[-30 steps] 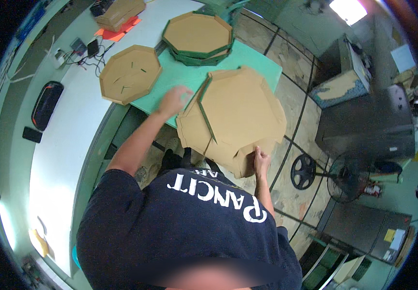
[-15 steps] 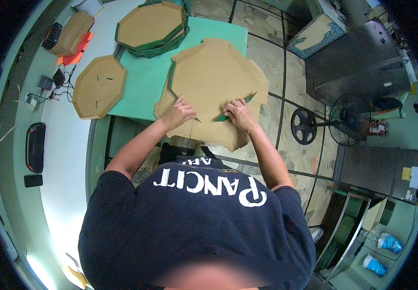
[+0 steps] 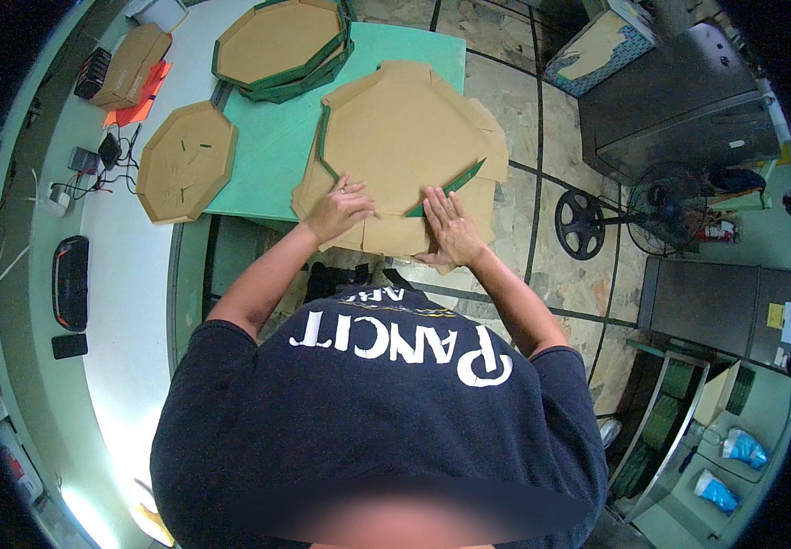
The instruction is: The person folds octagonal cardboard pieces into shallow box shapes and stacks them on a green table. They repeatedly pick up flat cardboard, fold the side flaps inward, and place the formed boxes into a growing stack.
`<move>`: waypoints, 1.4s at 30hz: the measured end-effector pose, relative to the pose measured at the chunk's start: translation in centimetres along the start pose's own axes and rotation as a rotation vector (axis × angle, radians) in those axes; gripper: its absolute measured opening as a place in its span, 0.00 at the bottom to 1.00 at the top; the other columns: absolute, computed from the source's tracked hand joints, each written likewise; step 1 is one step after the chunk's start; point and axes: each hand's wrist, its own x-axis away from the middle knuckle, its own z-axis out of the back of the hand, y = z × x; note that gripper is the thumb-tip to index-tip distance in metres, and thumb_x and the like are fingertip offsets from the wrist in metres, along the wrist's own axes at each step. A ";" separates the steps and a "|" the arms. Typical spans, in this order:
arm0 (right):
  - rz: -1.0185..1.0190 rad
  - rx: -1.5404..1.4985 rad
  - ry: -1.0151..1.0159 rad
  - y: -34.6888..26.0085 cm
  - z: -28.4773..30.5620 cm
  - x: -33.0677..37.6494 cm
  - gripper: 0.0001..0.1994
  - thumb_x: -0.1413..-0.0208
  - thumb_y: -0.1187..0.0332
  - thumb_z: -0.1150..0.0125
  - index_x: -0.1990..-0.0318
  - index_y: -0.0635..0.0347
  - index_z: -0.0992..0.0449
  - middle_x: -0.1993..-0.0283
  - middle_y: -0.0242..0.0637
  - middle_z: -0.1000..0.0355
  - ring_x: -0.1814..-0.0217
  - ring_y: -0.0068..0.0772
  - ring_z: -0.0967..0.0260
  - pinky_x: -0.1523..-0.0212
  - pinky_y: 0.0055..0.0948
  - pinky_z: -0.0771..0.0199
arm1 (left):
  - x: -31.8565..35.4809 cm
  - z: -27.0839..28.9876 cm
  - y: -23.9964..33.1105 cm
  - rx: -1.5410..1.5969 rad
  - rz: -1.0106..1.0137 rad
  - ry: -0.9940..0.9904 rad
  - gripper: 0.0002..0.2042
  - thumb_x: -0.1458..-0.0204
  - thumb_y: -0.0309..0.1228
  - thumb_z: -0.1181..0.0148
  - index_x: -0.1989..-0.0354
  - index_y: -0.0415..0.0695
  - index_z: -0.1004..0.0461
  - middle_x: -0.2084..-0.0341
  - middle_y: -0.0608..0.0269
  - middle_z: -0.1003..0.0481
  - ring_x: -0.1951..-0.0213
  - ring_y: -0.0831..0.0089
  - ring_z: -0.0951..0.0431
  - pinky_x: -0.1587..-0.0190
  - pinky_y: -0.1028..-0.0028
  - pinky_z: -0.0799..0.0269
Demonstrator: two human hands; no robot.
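Note:
An octagonal brown cardboard blank [image 3: 405, 128] with folded edges lies in front of me, on top of other flat cardboard sheets. My right hand [image 3: 455, 231] rests flat with fingers stretched out, its fingertips by a raised green flap [image 3: 458, 185] on the near right edge. Over the near left corner is my left hand [image 3: 341, 210], fingers apart and slightly blurred at the tips. A narrow green edge [image 3: 322, 142] stands up along the blank's left side. Beneath my hands, the near cardboard flap [image 3: 386, 240] extends toward my body.
A green tabletop [image 3: 263, 169] carries the work. Green-sided octagonal trays [image 3: 281, 41] are stacked at the far left. A smaller octagonal cardboard tray [image 3: 185, 165] holding small green scraps sits on the white counter [image 3: 126, 302]. A black fan [image 3: 661, 210] stands on the floor to the right.
My right hand has let go of the green flap and flattened out beside it, a little nearer to me. The left hand has opened its fingers slightly.

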 end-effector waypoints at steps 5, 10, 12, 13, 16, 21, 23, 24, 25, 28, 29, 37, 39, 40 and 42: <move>-0.044 -0.019 0.150 0.3 0.4 -1.6 0.31 0.44 0.48 0.45 0.45 0.69 0.33 0.42 0.52 0.32 0.37 0.49 0.37 0.28 0.52 0.60 | 0.6 0.7 -0.5 -0.067 -0.116 0.011 0.10 0.46 0.38 0.40 0.63 0.44 0.23 0.63 0.59 0.21 0.49 0.62 0.25 0.33 0.47 0.51; -0.282 -0.265 0.237 0.5 -0.1 -4.2 0.09 0.41 0.65 0.46 0.59 0.61 0.27 0.64 0.42 0.26 0.56 0.45 0.28 0.37 0.49 0.44 | -0.6 -0.5 0.0 0.008 0.336 -0.106 0.12 0.44 0.38 0.42 0.58 0.45 0.25 0.60 0.58 0.22 0.52 0.63 0.24 0.36 0.48 0.48; -0.297 -0.378 0.344 0.2 -0.6 -4.8 0.07 0.40 0.67 0.47 0.61 0.59 0.26 0.67 0.41 0.27 0.58 0.44 0.28 0.41 0.48 0.39 | -0.9 -1.0 0.6 0.024 0.307 -0.005 0.14 0.46 0.39 0.40 0.55 0.47 0.26 0.57 0.59 0.24 0.53 0.63 0.24 0.36 0.48 0.48; -0.306 -0.413 0.339 0.1 -0.8 -5.0 0.07 0.40 0.66 0.47 0.61 0.58 0.26 0.67 0.41 0.27 0.58 0.44 0.29 0.43 0.47 0.38 | -0.8 -1.1 0.8 0.050 0.303 0.033 0.15 0.47 0.39 0.39 0.53 0.48 0.26 0.56 0.59 0.25 0.54 0.63 0.24 0.35 0.48 0.48; -0.338 -0.479 0.280 -0.1 -1.1 -4.9 0.08 0.41 0.63 0.45 0.60 0.56 0.25 0.65 0.41 0.27 0.57 0.44 0.29 0.47 0.45 0.36 | -0.2 -0.9 1.2 -0.047 0.120 0.063 0.19 0.51 0.39 0.35 0.51 0.50 0.25 0.53 0.61 0.27 0.53 0.64 0.27 0.35 0.51 0.48; -0.053 -0.227 0.295 0.6 -0.8 -3.7 0.13 0.47 0.58 0.39 0.58 0.54 0.23 0.57 0.41 0.30 0.55 0.44 0.32 0.49 0.41 0.35 | 0.2 -1.6 1.1 -0.266 0.053 0.063 0.19 0.56 0.40 0.32 0.54 0.53 0.22 0.53 0.63 0.28 0.50 0.65 0.28 0.36 0.45 0.49; 0.029 -0.093 0.224 0.7 -0.9 -3.6 0.15 0.50 0.56 0.37 0.58 0.53 0.23 0.55 0.40 0.32 0.53 0.43 0.33 0.50 0.41 0.34 | -0.2 -1.9 1.2 -0.293 0.086 0.018 0.16 0.56 0.40 0.32 0.57 0.53 0.21 0.57 0.65 0.27 0.50 0.65 0.28 0.36 0.45 0.50; 0.031 -0.098 0.173 0.6 -1.0 -3.7 0.15 0.50 0.57 0.37 0.59 0.54 0.23 0.58 0.38 0.31 0.54 0.42 0.33 0.51 0.41 0.35 | -0.3 -1.9 1.4 -0.292 0.112 -0.034 0.15 0.56 0.40 0.32 0.58 0.53 0.21 0.59 0.66 0.26 0.50 0.65 0.28 0.35 0.45 0.51; 0.034 -0.127 0.183 0.5 -1.0 -3.7 0.14 0.50 0.57 0.37 0.60 0.55 0.23 0.59 0.38 0.31 0.54 0.42 0.33 0.51 0.41 0.35 | -0.6 -1.7 1.5 -0.291 0.159 -0.112 0.14 0.56 0.39 0.32 0.60 0.52 0.20 0.60 0.67 0.25 0.50 0.64 0.28 0.35 0.45 0.51; -0.010 -0.199 0.221 0.0 -0.3 -4.2 0.11 0.54 0.63 0.36 0.63 0.56 0.23 0.66 0.34 0.32 0.58 0.39 0.34 0.53 0.41 0.36 | -1.9 0.1 2.2 -0.310 0.135 -0.105 0.13 0.56 0.38 0.32 0.62 0.52 0.21 0.66 0.69 0.24 0.50 0.65 0.28 0.35 0.46 0.52; 0.012 -0.147 0.311 0.1 0.3 -4.4 0.11 0.56 0.64 0.36 0.64 0.55 0.24 0.67 0.34 0.32 0.59 0.38 0.34 0.55 0.40 0.37 | -2.4 0.9 2.5 -0.321 0.071 0.028 0.12 0.56 0.38 0.32 0.62 0.52 0.21 0.67 0.68 0.24 0.50 0.65 0.28 0.35 0.46 0.52; -0.157 0.154 0.565 0.4 5.3 -7.3 0.13 0.65 0.68 0.35 0.66 0.50 0.25 0.70 0.32 0.35 0.63 0.36 0.36 0.58 0.40 0.40 | -6.2 2.1 6.7 0.656 0.769 0.118 0.12 0.50 0.33 0.34 0.61 0.42 0.25 0.65 0.62 0.25 0.65 0.67 0.22 0.57 0.66 0.26; -0.126 0.174 0.464 -1.7 5.5 -8.2 0.17 0.62 0.66 0.34 0.60 0.51 0.24 0.65 0.34 0.33 0.57 0.37 0.35 0.53 0.43 0.40 | -7.5 1.0 6.3 1.114 0.932 0.451 0.13 0.47 0.34 0.36 0.59 0.40 0.26 0.65 0.60 0.24 0.68 0.69 0.22 0.67 0.68 0.24; -0.147 0.173 0.333 -2.8 5.9 -8.5 0.18 0.60 0.65 0.33 0.57 0.51 0.24 0.62 0.34 0.32 0.55 0.38 0.35 0.51 0.45 0.40 | -8.0 0.7 5.7 1.347 1.000 0.602 0.13 0.46 0.35 0.38 0.58 0.39 0.27 0.64 0.59 0.24 0.69 0.70 0.22 0.72 0.69 0.22; -0.083 0.070 0.589 -4.1 7.8 -7.6 0.24 0.56 0.62 0.33 0.48 0.52 0.26 0.51 0.39 0.32 0.45 0.43 0.38 0.43 0.49 0.44 | -8.2 1.1 3.8 1.336 1.092 0.674 0.14 0.47 0.34 0.38 0.57 0.37 0.28 0.64 0.57 0.24 0.68 0.68 0.21 0.70 0.69 0.22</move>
